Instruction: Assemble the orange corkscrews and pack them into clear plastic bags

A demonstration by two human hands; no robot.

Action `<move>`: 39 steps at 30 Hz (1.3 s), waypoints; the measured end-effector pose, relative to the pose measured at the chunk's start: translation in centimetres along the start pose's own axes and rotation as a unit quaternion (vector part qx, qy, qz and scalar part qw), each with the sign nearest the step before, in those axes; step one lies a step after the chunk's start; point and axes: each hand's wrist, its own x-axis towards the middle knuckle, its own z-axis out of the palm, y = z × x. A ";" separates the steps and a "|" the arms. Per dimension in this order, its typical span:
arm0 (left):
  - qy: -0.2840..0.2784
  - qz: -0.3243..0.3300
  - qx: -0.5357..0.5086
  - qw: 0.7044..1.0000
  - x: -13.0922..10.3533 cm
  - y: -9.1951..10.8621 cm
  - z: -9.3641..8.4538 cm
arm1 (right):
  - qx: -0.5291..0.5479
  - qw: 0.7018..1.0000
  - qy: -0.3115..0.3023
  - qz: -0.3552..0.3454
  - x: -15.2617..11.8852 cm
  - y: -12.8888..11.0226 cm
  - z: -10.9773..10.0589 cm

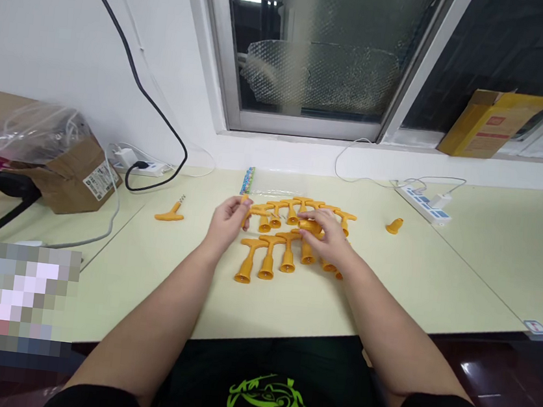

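My left hand (228,221) is closed on the handle of a yellow T-handled corkscrew (257,211), its metal spiral pointing right. Facing it, my right hand (329,236) grips a yellow bell-shaped sleeve (308,225); a small gap lies between the spiral and the sleeve. Beneath and around both hands, several yellow corkscrews in sleeves (268,258) lie in two curved rows, partly hidden by my right hand. Left of my hands lies a loose corkscrew (170,214) with its spiral bare. On the right side is a single sleeve (395,226).
Behind the rows lies a clear plastic bag (278,183). Power strips stand at the back right (423,204) and back left (155,169), with cables. A cardboard box (78,175) holding plastic-wrapped things is at the left. A yellow carton (493,124) leans by the window.
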 end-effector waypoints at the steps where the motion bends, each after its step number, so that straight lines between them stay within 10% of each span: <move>1: 0.046 0.001 0.001 0.999 0.5 -0.2 -0.7 | -0.018 0.999 0.023 0.012 0.1 0.3 -0.4; 7: 0.195 0.047 0.293 0.935 2.8 -2.2 -7.2 | -0.105 0.951 0.179 0.230 -0.1 4.6 -4.8; 11: 0.168 0.028 0.390 0.905 3.4 -3.9 -10.3 | -0.157 0.882 0.213 0.391 -1.2 8.3 -8.1; 25: 0.053 -0.131 0.526 0.839 3.5 -5.1 -11.5 | -0.106 0.795 0.230 0.551 -3.8 14.4 -11.3; 31: 0.047 -0.138 0.521 0.841 3.7 -5.5 -11.5 | -0.179 0.801 0.258 0.509 -3.5 13.1 -11.2; 34: 0.052 -0.136 0.516 0.844 3.8 -5.6 -11.4 | -0.182 0.852 0.248 0.424 -2.6 11.6 -9.8; 39: 0.081 -0.130 0.521 0.840 3.7 -5.2 -11.1 | -0.141 0.933 0.031 0.331 -1.2 9.4 -5.9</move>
